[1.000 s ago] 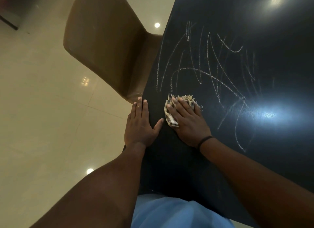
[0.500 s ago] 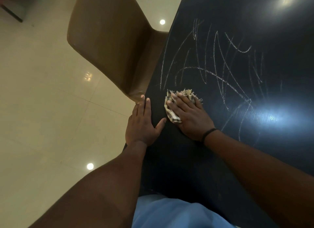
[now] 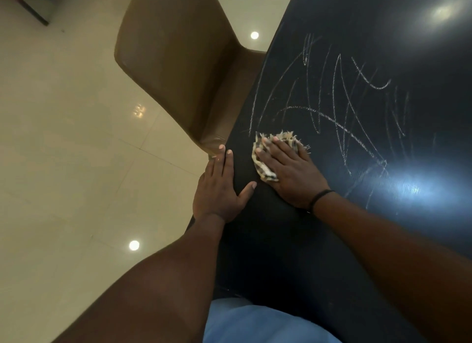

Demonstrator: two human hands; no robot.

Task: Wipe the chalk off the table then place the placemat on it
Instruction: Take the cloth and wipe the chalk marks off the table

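Arms: both bare, no sleeves to see.
Right wrist: a thin black band point(image 3: 319, 197) goes around it.
Left hand point(image 3: 218, 189): no ring, no band.
Clothing: light blue cloth point(image 3: 260, 324) at the lower edge.

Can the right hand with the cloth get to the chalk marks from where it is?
Probably yes. The right hand presses the cloth flat on the table, and the nearest chalk marks begin just beyond it with nothing between.
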